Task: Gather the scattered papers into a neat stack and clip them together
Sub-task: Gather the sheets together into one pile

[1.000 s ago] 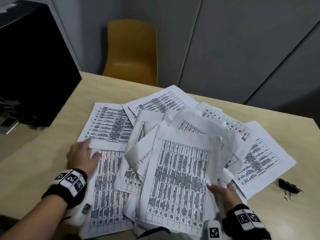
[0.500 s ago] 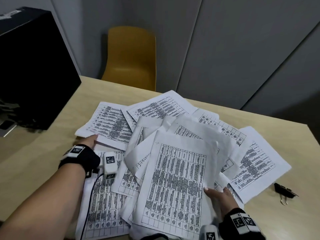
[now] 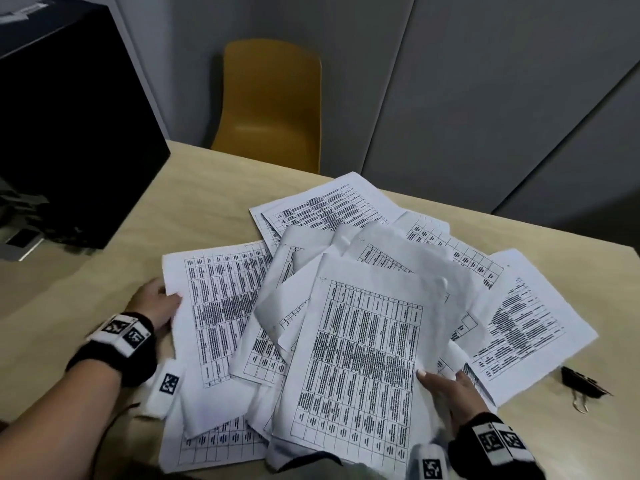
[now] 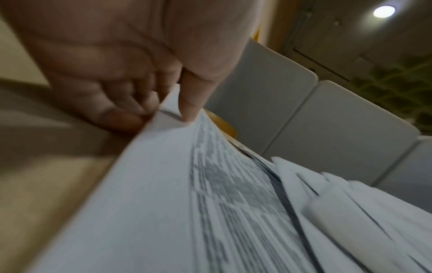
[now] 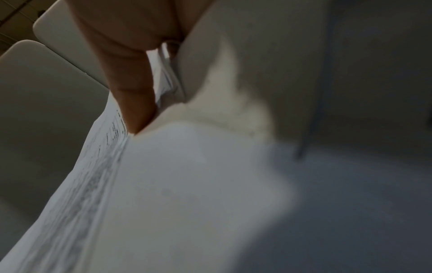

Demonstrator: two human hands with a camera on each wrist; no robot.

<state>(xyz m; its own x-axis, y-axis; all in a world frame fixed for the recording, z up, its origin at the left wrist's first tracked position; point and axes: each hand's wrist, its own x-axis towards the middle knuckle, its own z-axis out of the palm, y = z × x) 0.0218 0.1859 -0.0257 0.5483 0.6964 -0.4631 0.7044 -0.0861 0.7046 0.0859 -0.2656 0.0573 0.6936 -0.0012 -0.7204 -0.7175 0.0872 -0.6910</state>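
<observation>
Several printed sheets (image 3: 360, 355) lie fanned in a loose overlapping pile on the wooden table (image 3: 207, 199). My left hand (image 3: 156, 303) pinches the left edge of one table-printed sheet (image 3: 221, 306), thumb on top and fingers underneath; the left wrist view shows that sheet (image 4: 177, 184) lifted off the table between thumb and fingers (image 4: 121, 118). My right hand (image 3: 446, 389) grips the right edge of the top front sheets, thumb on top; in the right wrist view the thumb (image 5: 133, 103) presses on the paper (image 5: 187, 184). A black binder clip (image 3: 581, 382) lies on the table to the right.
A yellow chair (image 3: 273, 105) stands behind the table's far edge. A black box-like object (image 3: 69, 126) sits at the left, over a lower surface. Grey wall panels (image 3: 485, 98) close the back. The table's right edge runs just past the clip.
My left hand has taken hold of the far-left sheet and pulled it inward and toward me over the pile. The right hand keeps its grip on the front sheets.
</observation>
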